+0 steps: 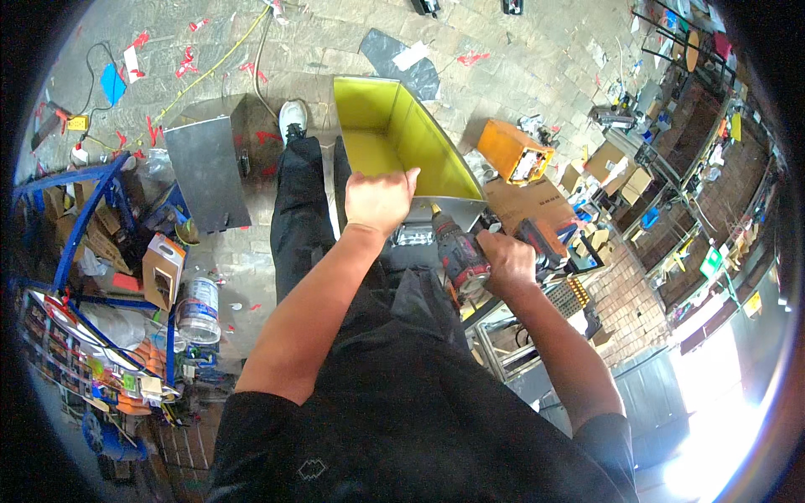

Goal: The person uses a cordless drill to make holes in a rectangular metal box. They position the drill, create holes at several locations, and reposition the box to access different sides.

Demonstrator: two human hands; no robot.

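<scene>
While right hand [510,258] grips drill [459,253], scraps [473,59] litter floor [323,50].

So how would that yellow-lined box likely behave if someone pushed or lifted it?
The yellow-lined box would probably stay stiff, since its walls stand straight with crisp corners. It may be fairly light for its size, being open and hollow with thin-looking edges. Rolling seems unlikely, given its flat, angular sides.

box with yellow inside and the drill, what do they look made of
Box: probably painted sheet metal, from its thin edges and smooth, satin yellow coat; plastic isn't ruled out. Drill: seemingly moulded plastic, matte red and dark, with a rounded body; its gold tip looks metallic.
</scene>
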